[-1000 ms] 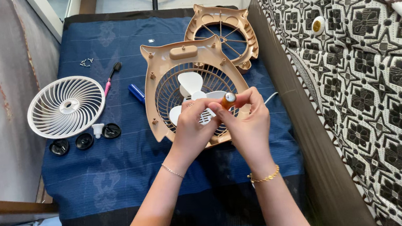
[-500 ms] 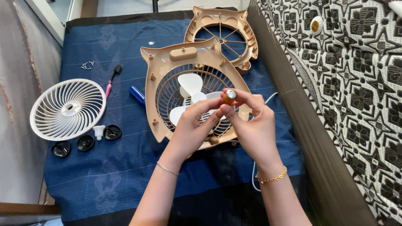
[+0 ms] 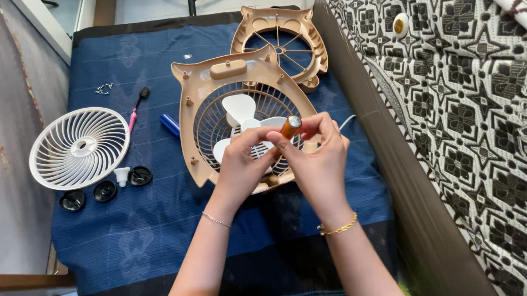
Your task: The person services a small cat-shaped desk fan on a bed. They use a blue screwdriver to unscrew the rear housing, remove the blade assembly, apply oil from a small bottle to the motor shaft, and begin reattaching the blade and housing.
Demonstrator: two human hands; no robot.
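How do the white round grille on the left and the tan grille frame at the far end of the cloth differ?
The white round grille is a plain circle with many fine curved ribs; the tan grille frame has an eared, owl-like outline and few straight spokes. The white round grille lies apart at the left of the blue cloth; the tan grille frame lies at the far end, partly behind the tan fan housing. Both lie flat, and neither hand touches them.

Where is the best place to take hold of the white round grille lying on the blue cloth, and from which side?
Probably the outer rim of the white round grille, from above on its right, cloth-facing side. It lies flat, and the ring looks sturdier than its thin curved ribs.
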